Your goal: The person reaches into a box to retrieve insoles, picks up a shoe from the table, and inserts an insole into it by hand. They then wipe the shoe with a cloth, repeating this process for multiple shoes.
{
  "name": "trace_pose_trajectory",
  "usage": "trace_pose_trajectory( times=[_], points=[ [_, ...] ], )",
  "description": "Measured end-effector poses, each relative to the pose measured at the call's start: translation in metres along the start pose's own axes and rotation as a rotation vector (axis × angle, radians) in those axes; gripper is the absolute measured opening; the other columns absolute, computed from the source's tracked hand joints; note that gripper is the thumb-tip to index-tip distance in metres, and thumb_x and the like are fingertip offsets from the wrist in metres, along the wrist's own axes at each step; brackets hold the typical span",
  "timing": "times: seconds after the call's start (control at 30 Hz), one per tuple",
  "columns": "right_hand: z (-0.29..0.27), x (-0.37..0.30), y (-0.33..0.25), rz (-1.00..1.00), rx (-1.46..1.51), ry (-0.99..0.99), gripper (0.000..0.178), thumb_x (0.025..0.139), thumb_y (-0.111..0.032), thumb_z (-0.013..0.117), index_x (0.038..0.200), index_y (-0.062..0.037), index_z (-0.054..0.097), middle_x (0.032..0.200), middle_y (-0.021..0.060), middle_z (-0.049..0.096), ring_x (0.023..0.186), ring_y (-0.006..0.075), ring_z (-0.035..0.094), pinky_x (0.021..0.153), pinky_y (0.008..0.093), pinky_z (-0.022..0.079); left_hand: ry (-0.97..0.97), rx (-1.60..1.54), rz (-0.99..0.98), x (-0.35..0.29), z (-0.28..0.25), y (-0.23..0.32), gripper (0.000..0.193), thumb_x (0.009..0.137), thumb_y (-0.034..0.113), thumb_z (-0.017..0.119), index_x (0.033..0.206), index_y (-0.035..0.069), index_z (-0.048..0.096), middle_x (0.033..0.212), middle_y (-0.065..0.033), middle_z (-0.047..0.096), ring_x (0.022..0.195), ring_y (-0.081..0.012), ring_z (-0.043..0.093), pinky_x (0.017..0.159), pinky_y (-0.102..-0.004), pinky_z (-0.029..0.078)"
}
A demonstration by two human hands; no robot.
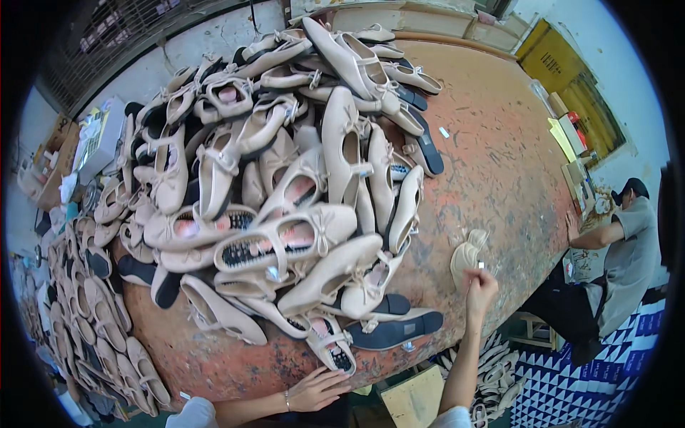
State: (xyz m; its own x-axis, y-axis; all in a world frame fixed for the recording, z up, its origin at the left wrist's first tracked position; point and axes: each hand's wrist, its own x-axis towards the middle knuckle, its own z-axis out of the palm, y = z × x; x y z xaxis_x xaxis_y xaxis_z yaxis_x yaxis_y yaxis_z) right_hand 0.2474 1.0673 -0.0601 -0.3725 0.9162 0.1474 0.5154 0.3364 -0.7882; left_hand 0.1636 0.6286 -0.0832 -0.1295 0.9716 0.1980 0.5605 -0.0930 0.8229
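Observation:
A big heap of beige strapped flat shoes with small bows [285, 239] covers the left and middle of the table. My left hand [319, 391] lies open at the near table edge, fingers stretched out. Its fingertips are at the end of one beige shoe [332, 344]; whether they press on it I cannot tell. Further right, my right hand [482, 287] is raised with its fingers pinched. A small white label [481, 265] shows at its fingertips. Just beyond that hand, a loose coil of beige strip [467, 255] lies on the table.
The worn reddish table [499, 157] stretches to the far wall. More shoes [107, 321] are heaped at the left, others [492, 374] below the right edge. A person [628, 235] leans on the right edge. Blue-and-white patterned boxes [571, 385] and a stool [414, 399] stand nearby.

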Motion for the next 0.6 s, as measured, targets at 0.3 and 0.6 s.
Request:
trace_pose_trajectory(
  times=[0.3,0.6],
  points=[
    [0.160,0.306,-0.069,0.095,0.176,-0.235,0.033,0.097,-0.027,0.058,0.114,-0.0017,0.068,0.097,0.0038,0.070,0.085,0.0123,0.061,0.073,0.0284,0.046,0.817,0.839,-0.145,0.183,-0.379,-0.058,0.032,0.090,0.001,0.056,0.122,-0.002,0.059,0.126,-0.0170,0.060,0.119,-0.0321,0.057,0.104,-0.0408,0.042],
    [0.374,0.601,-0.135,-0.207,-0.069,-0.268,0.071,0.096,-0.059,0.046,0.121,0.0052,0.063,0.116,0.0260,0.066,0.114,0.0336,0.062,0.098,0.0400,0.044,0.357,0.747,-0.395,0.533,-0.600,-0.268,0.059,0.094,0.051,0.056,0.130,0.004,0.059,0.134,-0.0172,0.057,0.126,-0.0314,0.053,0.108,-0.0389,0.039]
  ],
)
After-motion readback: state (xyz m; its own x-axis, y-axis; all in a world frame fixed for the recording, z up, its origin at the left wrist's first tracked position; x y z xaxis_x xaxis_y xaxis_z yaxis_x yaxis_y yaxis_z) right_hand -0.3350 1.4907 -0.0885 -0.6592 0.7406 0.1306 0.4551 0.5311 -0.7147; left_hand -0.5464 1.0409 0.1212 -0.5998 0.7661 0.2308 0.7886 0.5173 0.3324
